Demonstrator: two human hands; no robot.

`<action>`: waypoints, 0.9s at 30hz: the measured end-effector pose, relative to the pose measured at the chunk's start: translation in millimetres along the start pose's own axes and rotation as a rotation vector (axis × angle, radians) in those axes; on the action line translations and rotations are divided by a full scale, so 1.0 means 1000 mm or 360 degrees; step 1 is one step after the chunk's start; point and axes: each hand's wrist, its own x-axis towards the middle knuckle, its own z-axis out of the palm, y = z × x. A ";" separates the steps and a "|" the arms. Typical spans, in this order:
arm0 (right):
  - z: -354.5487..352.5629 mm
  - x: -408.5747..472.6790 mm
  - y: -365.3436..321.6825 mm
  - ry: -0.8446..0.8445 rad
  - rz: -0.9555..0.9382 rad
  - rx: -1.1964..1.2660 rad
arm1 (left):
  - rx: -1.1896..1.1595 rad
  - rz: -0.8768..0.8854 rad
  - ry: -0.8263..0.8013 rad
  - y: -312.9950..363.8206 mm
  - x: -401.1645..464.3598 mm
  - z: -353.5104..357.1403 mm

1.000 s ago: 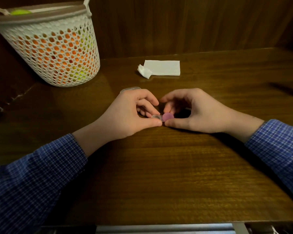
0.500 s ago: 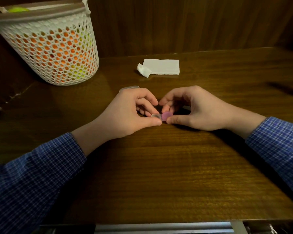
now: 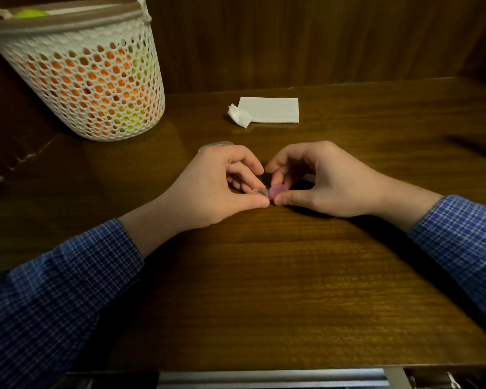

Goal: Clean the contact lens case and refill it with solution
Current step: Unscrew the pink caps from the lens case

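Between the fingers of both hands, low over the wooden desk (image 3: 264,290), sits the contact lens case (image 3: 267,191), a small clear piece with a purple cap (image 3: 278,189) on its right-hand end. The left hand (image 3: 211,189) pinches the clear end between its thumb and curled fingers (image 3: 244,164), and the right hand (image 3: 331,181) pinches the purple cap the same way, thumb below and fingers curled over the top; the two thumb tips nearly meet just under the case. Whether the case rests on the desk or is lifted just off it cannot be told. Just beyond the left hand's knuckles, a clear rounded object (image 3: 216,145) peeks out on the desk, mostly hidden by the hand. Farther beyond the fingers lies a folded white tissue (image 3: 270,110) with a crumpled scrap (image 3: 239,117) touching its left corner. Well to the left of the fingers and farther back stands a white mesh basket (image 3: 90,77) showing orange and yellow-green contents through its holes. Both forearms wear blue checked sleeves (image 3: 54,290).
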 end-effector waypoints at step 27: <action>-0.006 0.001 0.003 -0.0038 -0.0042 -0.0018 | 0.0015 0.0009 0.0003 0.000 0.000 -0.001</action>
